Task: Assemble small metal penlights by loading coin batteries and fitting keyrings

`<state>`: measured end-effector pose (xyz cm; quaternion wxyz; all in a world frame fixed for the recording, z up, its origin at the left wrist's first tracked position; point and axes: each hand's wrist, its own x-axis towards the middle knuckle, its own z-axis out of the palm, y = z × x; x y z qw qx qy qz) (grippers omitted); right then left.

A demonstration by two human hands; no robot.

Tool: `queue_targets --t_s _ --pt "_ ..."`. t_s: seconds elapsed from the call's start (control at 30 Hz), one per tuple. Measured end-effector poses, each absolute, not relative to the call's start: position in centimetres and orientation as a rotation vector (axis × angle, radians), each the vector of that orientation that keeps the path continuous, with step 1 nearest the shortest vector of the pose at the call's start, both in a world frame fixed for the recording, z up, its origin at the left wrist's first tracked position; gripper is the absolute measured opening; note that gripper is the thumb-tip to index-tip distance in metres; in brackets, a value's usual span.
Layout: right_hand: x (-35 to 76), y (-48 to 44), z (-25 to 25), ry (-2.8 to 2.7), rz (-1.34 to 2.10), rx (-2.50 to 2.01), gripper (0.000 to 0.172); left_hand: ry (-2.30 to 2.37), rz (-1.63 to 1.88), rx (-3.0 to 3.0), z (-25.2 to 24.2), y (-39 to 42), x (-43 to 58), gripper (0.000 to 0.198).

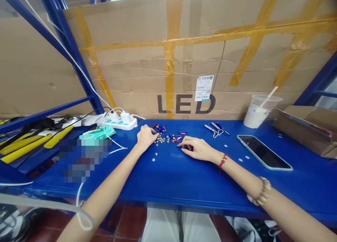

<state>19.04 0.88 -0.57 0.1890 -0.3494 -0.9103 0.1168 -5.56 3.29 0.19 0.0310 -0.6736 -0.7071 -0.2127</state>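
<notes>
My left hand [146,138] reaches to the left edge of a pile of small round metal pieces [161,140]. Its fingers are bent together at the pieces; what is between the fingertips, if anything, is hidden. A small red item [154,126] shows just behind it. My right hand [197,148] rests low over the table on the pile's right side, fingers bent and apart, with nothing seen in them. Close to its fingertips lie small purple and red carabiner clips [178,138]. One round metal piece [156,154] sits apart, nearer to me.
A blue table [168,178] carries a phone [264,152], a plastic cup with a straw [260,112], an open carton [308,129] and several pens [210,128] on the right. A power strip [122,122], cables and yellow-handled tools [34,143] are left. A large cardboard sheet [142,73] stands behind.
</notes>
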Motion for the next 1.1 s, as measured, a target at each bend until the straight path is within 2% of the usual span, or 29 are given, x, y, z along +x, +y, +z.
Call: queue_targets --t_s 0.17,0.63,0.77,0.87,1.1 --pt "19.0 0.8 -0.5 -2.547 0.303 -0.990 0.026 -2.124 -0.659 -2.121 -0.5 3.6 -5.6 0.021" --pt "18.9 0.7 -0.3 -2.546 0.324 -1.034 0.026 -1.973 -0.999 -2.202 1.5 2.0 -3.4 0.014" --pt "18.9 0.8 -0.4 -2.545 0.321 -1.032 0.026 -1.980 -1.020 -2.240 1.4 1.7 -2.9 0.019" --pt "18.9 1.0 -0.5 -2.546 0.333 -1.041 0.026 -1.998 -0.964 -2.225 1.6 1.5 -2.6 0.024" --pt "18.7 1.1 -0.5 -2.556 0.363 -1.067 0.027 -1.997 -0.655 -2.389 2.1 1.2 -2.7 0.018"
